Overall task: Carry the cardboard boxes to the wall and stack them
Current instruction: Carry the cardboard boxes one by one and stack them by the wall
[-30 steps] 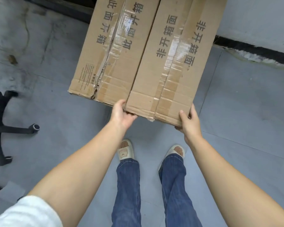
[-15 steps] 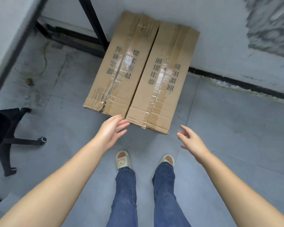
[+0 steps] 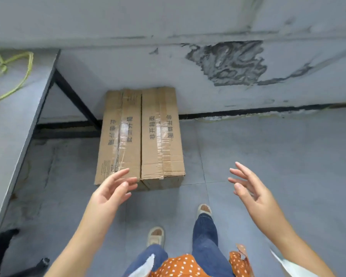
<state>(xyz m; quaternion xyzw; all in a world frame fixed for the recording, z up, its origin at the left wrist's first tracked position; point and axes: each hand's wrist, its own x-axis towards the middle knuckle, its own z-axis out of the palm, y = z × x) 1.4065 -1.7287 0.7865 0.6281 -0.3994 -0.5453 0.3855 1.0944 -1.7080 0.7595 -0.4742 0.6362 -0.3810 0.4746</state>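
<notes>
Wall (image 3: 188,76) across top of frame; table (image 3: 14,120) at left edge. Two cardboard boxes (image 3: 140,136) mid-frame, side by side on floor, far ends at wall. Both hands empty, fingers spread: left hand (image 3: 112,188) overlapping box's near corner, right hand (image 3: 248,186) well apart. Prob. next: fetch another box, set it squarely on top w/ edges flush.

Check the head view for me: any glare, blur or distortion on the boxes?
Head view: glare on the tape of the left box washes out its print; right box lettering readable; wide-angle bends the wall line and table edge.
</notes>
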